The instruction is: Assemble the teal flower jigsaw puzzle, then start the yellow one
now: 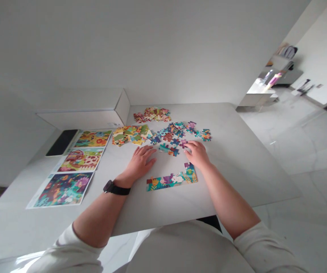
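Note:
My left hand (140,162) lies flat on the table with its fingers spread, just below the loose pieces, and holds nothing. My right hand (197,153) is curled, its fingertips on a purple puzzle piece (183,143) at the right side of the pile. Around that piece lie loose teal, blue and purple puzzle pieces (177,130), some overlapping. Between my forearms sits a joined L-shaped strip of puzzle (169,181), showing a white rabbit and plants. Its short arm rises at the right end, below my right hand.
Yellow-green pieces (132,134) and a reddish pile (153,113) lie farther back. At left, three printed pictures (79,160) lie beside a black phone (62,142). A white box (95,117) stands against the wall. The table's right edge drops to a marble-look floor (302,151).

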Demonstrator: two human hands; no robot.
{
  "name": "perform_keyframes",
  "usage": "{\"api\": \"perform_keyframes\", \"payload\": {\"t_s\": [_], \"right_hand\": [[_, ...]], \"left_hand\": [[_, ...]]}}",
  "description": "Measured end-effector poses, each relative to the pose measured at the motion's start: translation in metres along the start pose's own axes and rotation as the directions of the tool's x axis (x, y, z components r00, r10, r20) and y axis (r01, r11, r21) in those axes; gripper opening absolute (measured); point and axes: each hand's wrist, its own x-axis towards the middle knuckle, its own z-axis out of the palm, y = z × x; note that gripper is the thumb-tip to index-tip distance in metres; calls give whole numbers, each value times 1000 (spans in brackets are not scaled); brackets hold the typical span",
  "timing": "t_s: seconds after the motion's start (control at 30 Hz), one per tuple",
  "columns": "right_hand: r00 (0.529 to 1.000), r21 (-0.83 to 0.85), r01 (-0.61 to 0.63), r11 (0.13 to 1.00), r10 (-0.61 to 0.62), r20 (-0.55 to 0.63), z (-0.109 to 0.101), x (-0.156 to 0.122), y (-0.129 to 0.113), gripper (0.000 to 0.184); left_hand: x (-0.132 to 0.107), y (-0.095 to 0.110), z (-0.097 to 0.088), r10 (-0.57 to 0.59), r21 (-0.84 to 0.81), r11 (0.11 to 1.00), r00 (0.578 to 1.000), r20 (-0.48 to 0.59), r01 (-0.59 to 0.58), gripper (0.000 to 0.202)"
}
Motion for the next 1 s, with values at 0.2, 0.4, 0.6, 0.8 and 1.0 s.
{"api": "perform_keyframes", "payload": {"t_s": [0.2, 0.4, 0.6, 0.8, 1.0], "right_hand": [[968, -103, -247, 963, 240, -78, -15, 8, 35, 41], [918, -144, -396, 907, 393, -53, -25, 13, 46, 41], [938, -137, -345, 929, 337, -77, -35, 14, 54, 39], [915, -205, -398, 894, 403, -19, -34, 16, 65, 35], [926, -182, -368, 912, 377, 19, -32, 18, 65, 36]], "left_hand": [[2, 2, -1, -7, -3, 1000, 1000, 7, 7, 50], [1, -4, 3, -13, -8, 1000, 1000, -12, 13, 50], [0, -8, 4, 2, -24, 1000, 1000, -19, -3, 50], [-2, -4, 1, 20, -31, 999, 1000, -11, -20, 48], [-4, -5, -3, 56, -62, 996, 997, -43, -59, 45]]}}
